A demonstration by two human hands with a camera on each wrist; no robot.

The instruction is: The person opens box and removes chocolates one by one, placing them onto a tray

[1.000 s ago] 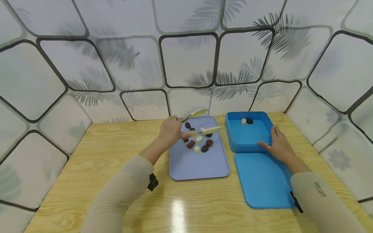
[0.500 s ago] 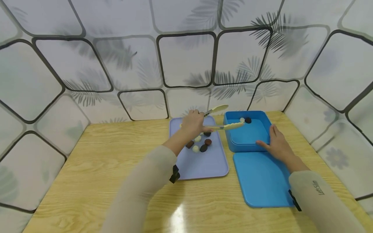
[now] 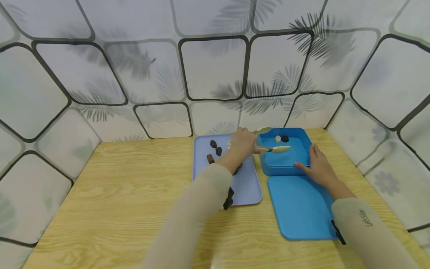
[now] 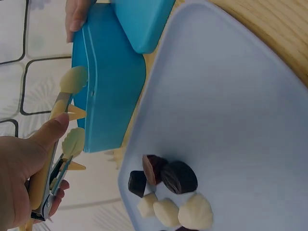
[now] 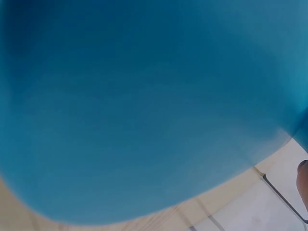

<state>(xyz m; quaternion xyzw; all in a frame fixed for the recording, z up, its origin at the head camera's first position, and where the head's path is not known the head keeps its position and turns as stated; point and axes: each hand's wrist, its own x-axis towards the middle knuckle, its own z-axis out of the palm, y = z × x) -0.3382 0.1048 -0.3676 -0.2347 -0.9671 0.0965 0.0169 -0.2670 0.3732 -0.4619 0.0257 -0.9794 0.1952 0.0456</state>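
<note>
The left hand point(image 3: 242, 144) has its fingers curled round the tongs point(image 3: 273, 148), whose two pale tips stand parted and bare in the left wrist view, with nothing between them. The tongs' long axis runs toward 3 o'clock from the hand, out over the box point(image 3: 304, 139) just inside its left wall; the two candies in the box point(image 3: 281, 139) lie at about 1 o'clock from the lower tip, near but apart from it. The right hand point(image 3: 317, 168) lies flat with straight fingers against the box's near wall, above the lid point(image 3: 302, 209) on the surface point(image 3: 111, 201). A second ago the tongs hung over the tray point(image 3: 246, 186) among its candies point(image 3: 215, 148); the left arm has since swung right, and now covers most of them.
</note>
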